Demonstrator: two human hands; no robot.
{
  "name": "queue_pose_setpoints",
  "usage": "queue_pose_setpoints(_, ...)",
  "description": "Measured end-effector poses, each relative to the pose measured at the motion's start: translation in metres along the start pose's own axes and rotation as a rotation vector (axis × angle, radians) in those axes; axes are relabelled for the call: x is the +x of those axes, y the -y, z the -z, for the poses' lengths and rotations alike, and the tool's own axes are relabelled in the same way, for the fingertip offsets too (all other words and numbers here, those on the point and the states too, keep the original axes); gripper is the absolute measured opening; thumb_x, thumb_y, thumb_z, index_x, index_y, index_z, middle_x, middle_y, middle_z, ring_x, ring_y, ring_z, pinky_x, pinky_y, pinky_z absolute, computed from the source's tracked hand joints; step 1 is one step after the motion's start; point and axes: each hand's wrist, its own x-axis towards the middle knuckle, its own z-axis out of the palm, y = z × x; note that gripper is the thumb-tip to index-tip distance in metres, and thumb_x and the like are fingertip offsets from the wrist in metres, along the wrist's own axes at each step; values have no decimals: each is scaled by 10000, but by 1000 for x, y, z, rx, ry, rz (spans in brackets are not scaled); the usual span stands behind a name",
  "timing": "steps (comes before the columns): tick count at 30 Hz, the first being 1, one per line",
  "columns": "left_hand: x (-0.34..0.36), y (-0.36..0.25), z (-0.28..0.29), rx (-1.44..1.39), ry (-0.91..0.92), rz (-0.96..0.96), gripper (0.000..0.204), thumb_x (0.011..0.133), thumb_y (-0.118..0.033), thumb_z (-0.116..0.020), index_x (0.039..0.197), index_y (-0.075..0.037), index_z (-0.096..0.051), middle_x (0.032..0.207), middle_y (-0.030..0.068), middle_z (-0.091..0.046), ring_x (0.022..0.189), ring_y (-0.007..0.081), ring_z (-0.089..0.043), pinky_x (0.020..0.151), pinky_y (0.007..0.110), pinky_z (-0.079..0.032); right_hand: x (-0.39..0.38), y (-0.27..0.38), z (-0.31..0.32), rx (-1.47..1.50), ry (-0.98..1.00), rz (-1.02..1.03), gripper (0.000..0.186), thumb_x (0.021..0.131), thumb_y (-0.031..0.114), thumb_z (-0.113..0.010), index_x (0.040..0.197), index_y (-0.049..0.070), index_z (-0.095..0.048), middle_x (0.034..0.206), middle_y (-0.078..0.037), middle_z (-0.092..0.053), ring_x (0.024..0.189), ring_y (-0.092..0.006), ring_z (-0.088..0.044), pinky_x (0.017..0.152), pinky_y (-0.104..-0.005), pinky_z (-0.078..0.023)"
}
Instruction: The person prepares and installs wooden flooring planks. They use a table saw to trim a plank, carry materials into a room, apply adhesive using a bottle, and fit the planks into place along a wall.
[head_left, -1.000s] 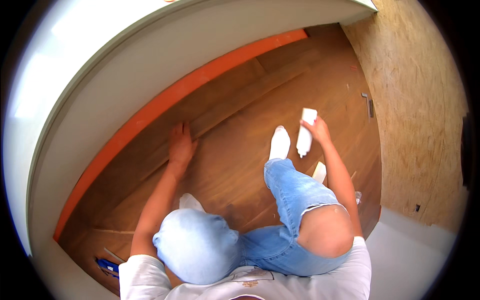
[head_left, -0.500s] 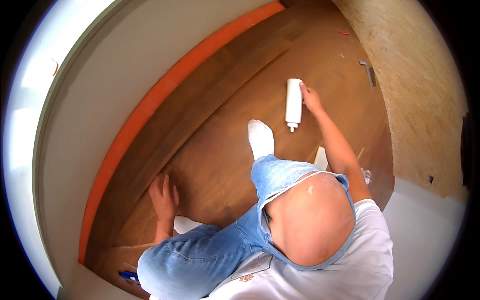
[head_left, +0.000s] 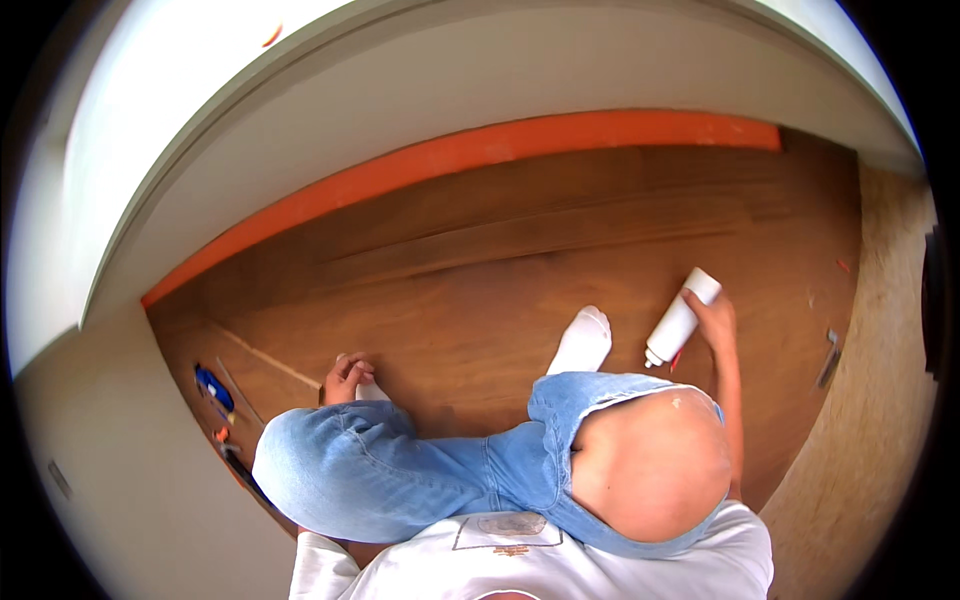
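A white squeeze bottle (head_left: 684, 317) with a narrow nozzle is in my right hand (head_left: 715, 318), whose fingers wrap round its body. The bottle tilts, its nozzle down toward my knee and its base away from me. My left hand (head_left: 345, 378) is beside my left sock (head_left: 371, 391), its fingers loosely bent and apart, with nothing seen in them. Between me and the wall lies a brown plank floor (head_left: 460, 330), with a raised or gapped plank edge (head_left: 480, 235) running along it.
An orange strip (head_left: 520, 138) runs along the wall base. At the left lie a blue tool (head_left: 212, 388), a thin rod (head_left: 240, 388) and a black-handled tool (head_left: 245, 468). A metal pull bar (head_left: 828, 358) lies at the right, beside a wood-chip board (head_left: 890, 260).
The view has swung round to the left. My left hand has lifted from the plank edge and its fingers have curled. My right hand still holds the bottle, now nearer me and tilted.
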Motion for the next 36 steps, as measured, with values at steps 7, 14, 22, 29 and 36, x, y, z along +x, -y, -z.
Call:
queue_pose_setpoints(7,-82,-95,-39,-405,325,549,325,1044,-267,-567,1241,-20,-643,987,92,-714,884,154,-662,852,278,-519,-5,146,73,725,106,390,759,788,200,-831,1425,-3,-472,1287,-103,-577,1201,-218,-550,1075,-379,-400)
queue_pose_setpoints(14,-46,-77,-105,-185,585,225,297,1043,-214,-545,1220,5,-642,904,68,-709,841,165,-674,810,309,-530,-3,208,66,359,72,636,624,780,108,-818,1334,4,-552,1302,-122,-625,1234,-238,-574,1066,-384,-436)
queue_pose_setpoints(22,-4,-68,-98,843,84,-514,214,946,-190,-622,1109,-73,-695,905,136,-704,865,299,-674,778,415,-535,-38,245,60,731,68,961,999,798,147,-826,1577,65,-206,1352,-228,-561,1295,-359,-540,1100,-476,-422)
queue_pose_setpoints(29,15,-32,-103,846,-3,-967,104,766,-88,-719,764,-94,-615,722,65,-595,708,275,-583,696,414,-477,-50,262,36,-226,-31,914,759,729,157,-882,1361,12,-487,1233,-171,-631,1122,-291,-626,977,-392,-494)
queue_pose_setpoints(36,13,-36,-99,857,38,-925,104,768,-145,-681,773,-121,-580,731,44,-564,749,248,-594,687,398,-478,-106,389,8,-389,260,1041,801,665,100,-894,1350,18,-488,1225,-146,-614,1123,-298,-612,939,-410,-518)
